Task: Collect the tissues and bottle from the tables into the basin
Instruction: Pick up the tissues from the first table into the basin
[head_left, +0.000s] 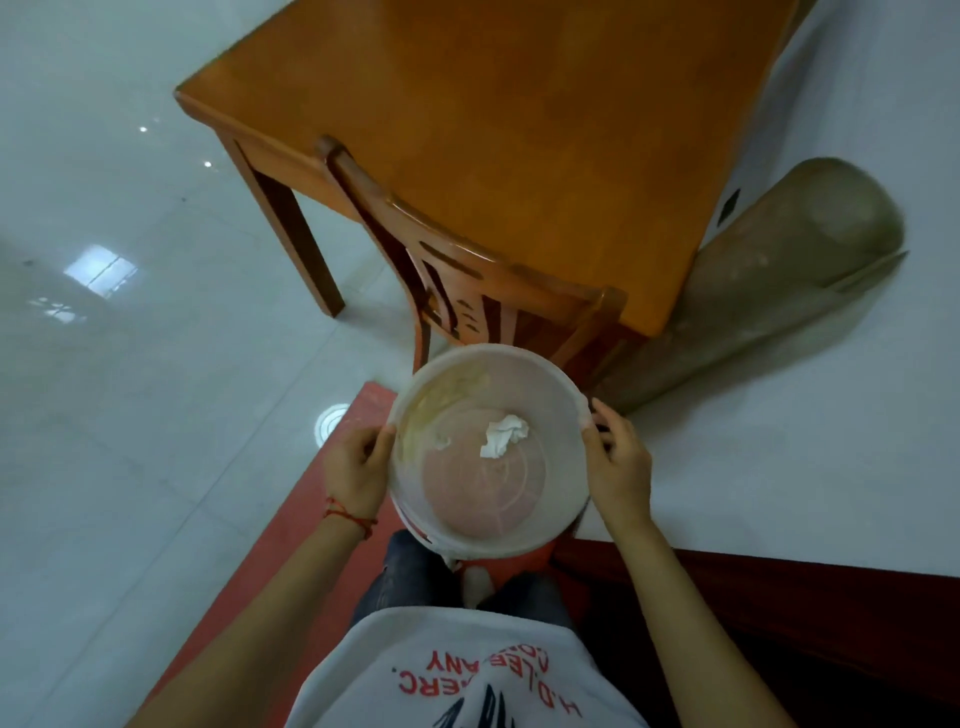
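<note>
I hold a translucent white basin (563, 512) in front of my waist with both hands. My left hand (358, 475) grips its left rim, and my right hand (618, 462) grips its right rim. Inside the basin lies a crumpled white tissue (503, 435), with a smaller white scrap (442, 442) to its left near a yellowish smear on the wall. An orange wooden table (519, 130) stands ahead of me, and its visible top carries nothing. No bottle is in view.
A wooden chair (467, 280) is pushed against the table's near edge, directly beyond the basin. A large beige cylinder (769, 280) leans beside the table at right. A red mat (291, 545) lies under my feet on the glossy white tile floor. Dark wood edging (779, 597) runs at lower right.
</note>
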